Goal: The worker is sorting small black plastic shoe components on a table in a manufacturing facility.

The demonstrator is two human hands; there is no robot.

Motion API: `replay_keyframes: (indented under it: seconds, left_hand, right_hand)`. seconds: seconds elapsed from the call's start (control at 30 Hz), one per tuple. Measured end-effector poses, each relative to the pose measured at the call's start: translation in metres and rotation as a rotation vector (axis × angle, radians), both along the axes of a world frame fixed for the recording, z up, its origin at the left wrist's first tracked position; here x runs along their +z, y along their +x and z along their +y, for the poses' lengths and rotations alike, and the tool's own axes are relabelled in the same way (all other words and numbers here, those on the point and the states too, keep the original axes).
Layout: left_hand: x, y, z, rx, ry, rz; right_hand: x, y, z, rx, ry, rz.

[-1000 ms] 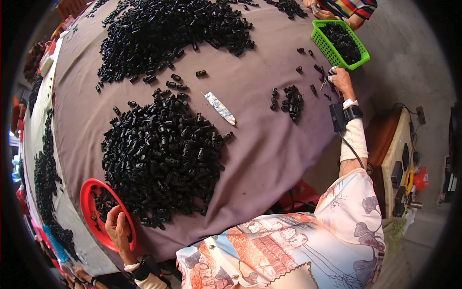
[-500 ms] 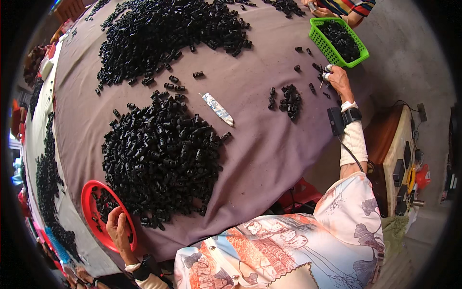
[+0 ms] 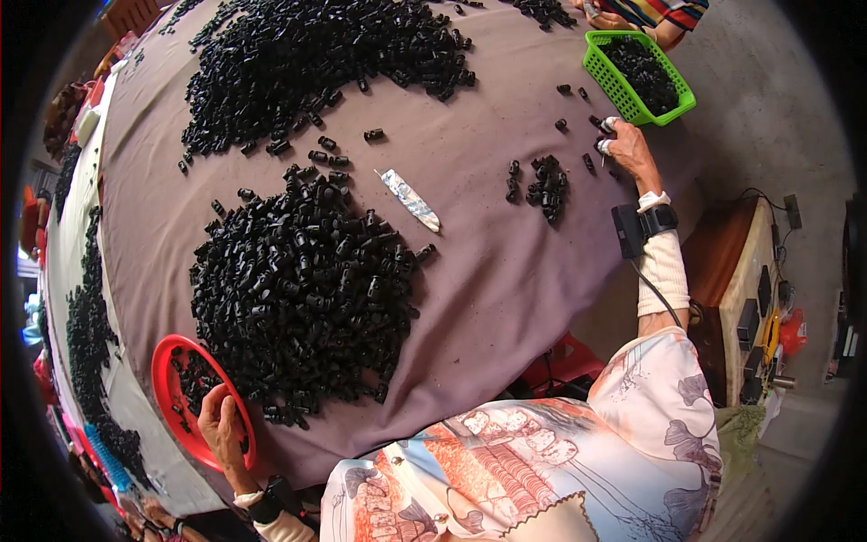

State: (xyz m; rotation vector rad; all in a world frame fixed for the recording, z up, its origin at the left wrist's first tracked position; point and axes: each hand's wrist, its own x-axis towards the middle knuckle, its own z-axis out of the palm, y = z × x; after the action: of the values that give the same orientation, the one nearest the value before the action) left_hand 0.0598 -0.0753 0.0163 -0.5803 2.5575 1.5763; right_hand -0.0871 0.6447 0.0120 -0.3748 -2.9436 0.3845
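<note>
My left hand (image 3: 222,428) bends over the near right rim of a red oval basket (image 3: 163,354), fingers drawn together. Whatever those fingers may hold is hidden. Small black parts (image 3: 200,378) lie in this basket. At the far right, the fingertips of my right hand (image 3: 634,155) wear white wraps and pinch a thin pointed tool (image 3: 603,160). A small black cylindrical piece (image 3: 603,144) is at those fingertips; whether they grip it I cannot tell. A few loose pieces lie close by, next to a small cluster (image 3: 547,190) of the same black pieces.
A big heap of black pieces (image 3: 298,289) covers the cloth (image 3: 488,271) beside the red basket, with a larger heap (image 3: 298,72) beyond. A blue-and-white wrapped strip (image 3: 411,200) lies mid-table. A green basket (image 3: 679,110) of black parts stands far right, near another person's arm (image 3: 666,34).
My right hand has shifted slightly left and up, its fingertips now at a black piece. The left hand stays at the red basket's rim with little movement.
</note>
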Motion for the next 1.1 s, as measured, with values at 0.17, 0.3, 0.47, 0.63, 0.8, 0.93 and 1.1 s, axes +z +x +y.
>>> replay_keyframes:
  seconds: [0.17,0.3,0.47,0.63,0.8,0.93,1.1]
  left_hand:
    - [-0.005,0.001,-0.006,-0.019,-0.034,0.024]
    - [-0.012,0.003,-0.017,-0.021,-0.039,0.006]
    - [-0.014,0.003,-0.016,-0.023,-0.042,0.018]
    - [-0.01,0.002,-0.013,-0.006,-0.014,-0.01]
    - [-0.01,0.004,-0.014,0.006,-0.018,-0.029]
    - [-0.01,0.002,-0.011,-0.002,-0.014,0.003]
    - [-0.007,0.002,-0.009,0.019,0.027,-0.021]
  right_hand:
    - [0.003,-0.001,-0.011,0.089,-0.165,-0.038]
    - [-0.011,-0.01,0.016,-0.032,-0.472,0.137]
    - [-0.007,-0.015,0.039,-0.102,-0.047,0.165]
    - [-0.018,-0.024,0.033,0.008,0.048,0.06]
    - [-0.004,-0.034,0.016,0.1,-0.261,0.062]
    - [-0.008,-0.04,0.026,-0.056,-0.258,0.154]
    - [-0.02,-0.044,0.015,0.27,0.086,0.251]
